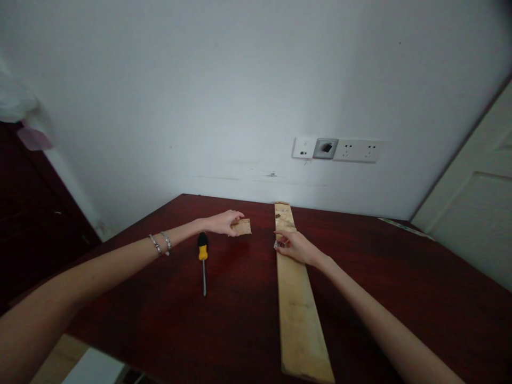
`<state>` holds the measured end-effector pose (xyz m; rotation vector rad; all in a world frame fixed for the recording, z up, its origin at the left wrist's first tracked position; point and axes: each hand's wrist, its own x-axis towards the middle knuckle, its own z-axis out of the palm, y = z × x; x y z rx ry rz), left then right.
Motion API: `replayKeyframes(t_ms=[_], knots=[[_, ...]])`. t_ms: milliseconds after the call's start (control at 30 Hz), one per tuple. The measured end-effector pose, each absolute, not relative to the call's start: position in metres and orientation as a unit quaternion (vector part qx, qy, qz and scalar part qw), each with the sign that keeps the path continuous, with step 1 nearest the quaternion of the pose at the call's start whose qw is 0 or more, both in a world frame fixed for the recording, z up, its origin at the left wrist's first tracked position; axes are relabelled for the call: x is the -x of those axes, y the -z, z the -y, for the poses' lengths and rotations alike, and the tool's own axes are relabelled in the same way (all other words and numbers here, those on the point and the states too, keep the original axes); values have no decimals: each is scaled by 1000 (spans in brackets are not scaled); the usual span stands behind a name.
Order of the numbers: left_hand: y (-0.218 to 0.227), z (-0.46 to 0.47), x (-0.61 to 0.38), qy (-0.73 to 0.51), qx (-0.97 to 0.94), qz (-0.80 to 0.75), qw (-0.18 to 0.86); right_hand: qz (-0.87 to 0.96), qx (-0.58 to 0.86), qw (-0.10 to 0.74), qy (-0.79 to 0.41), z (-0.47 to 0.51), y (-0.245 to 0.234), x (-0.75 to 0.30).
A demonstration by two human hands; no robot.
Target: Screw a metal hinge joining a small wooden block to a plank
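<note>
My left hand (225, 222) is closed, fingers and thumb gripping the near end of a small flat piece of wood (243, 227) just over the table. On the long wooden plank (301, 314), which lies lengthwise away from me, rests my right hand (296, 247). Its fingers are pinched around a small pale, shiny piece with holes (277, 244) at the plank's left edge; most of that piece is hidden, so its kind is unclear. A screwdriver (203, 255) with a black and yellow handle lies beside my left wrist, its tip toward me.
The dark red table (240, 309) meets a white wall (224, 106) at the back. Sockets and a switch (356, 151) are set in the wall. A narrow printed strip (406, 228) lies at the table's far right edge, near a white door (480, 202).
</note>
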<state>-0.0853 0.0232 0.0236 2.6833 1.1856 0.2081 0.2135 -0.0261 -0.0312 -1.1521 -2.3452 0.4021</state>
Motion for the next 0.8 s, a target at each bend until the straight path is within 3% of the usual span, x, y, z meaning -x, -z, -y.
replayKeyframes(t_ms=[367,533,800], knots=[[-28,-54,207,-93,-820,-552,118,883,430,176,60,37,21,-209],[-13,-70,264,-75,-777,-617,95,881,416,190,124,29,5,-190],[-1,-64,317,-42,-718,-689,86,932,160,233,229,51,-15,-54]])
